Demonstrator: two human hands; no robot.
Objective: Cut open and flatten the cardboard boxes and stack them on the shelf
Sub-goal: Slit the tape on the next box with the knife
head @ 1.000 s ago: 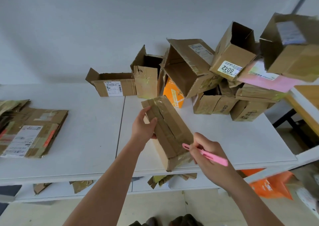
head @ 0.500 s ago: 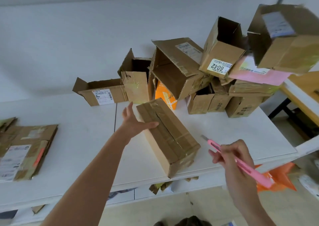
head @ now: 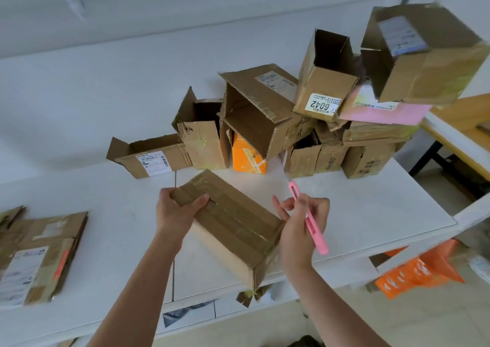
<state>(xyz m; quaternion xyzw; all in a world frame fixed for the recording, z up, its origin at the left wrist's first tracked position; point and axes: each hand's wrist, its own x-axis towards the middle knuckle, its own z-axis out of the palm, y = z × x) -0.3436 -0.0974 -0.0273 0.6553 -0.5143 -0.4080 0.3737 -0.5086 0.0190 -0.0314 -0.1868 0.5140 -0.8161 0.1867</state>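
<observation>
A taped brown cardboard box (head: 233, 222) lies on the white shelf (head: 371, 209), its near end over the front edge. My left hand (head: 177, 211) grips the box's far left corner, thumb on the taped top. My right hand (head: 299, 222) holds a pink box cutter (head: 307, 217) just right of the box, blade end pointing up and away. A stack of flattened boxes (head: 37, 256) lies at the left of the shelf.
A pile of several opened cardboard boxes (head: 291, 124) crowds the back right of the shelf, with an orange box (head: 246, 158) and a pink one (head: 384, 111) among them. A lower shelf holds scraps. A wooden table (head: 466, 124) stands at right. Orange packaging (head: 419, 270) lies below.
My left hand went from resting against the box's side to gripping its far corner. My right hand brought the cutter in close beside the box and turned it blade-up.
</observation>
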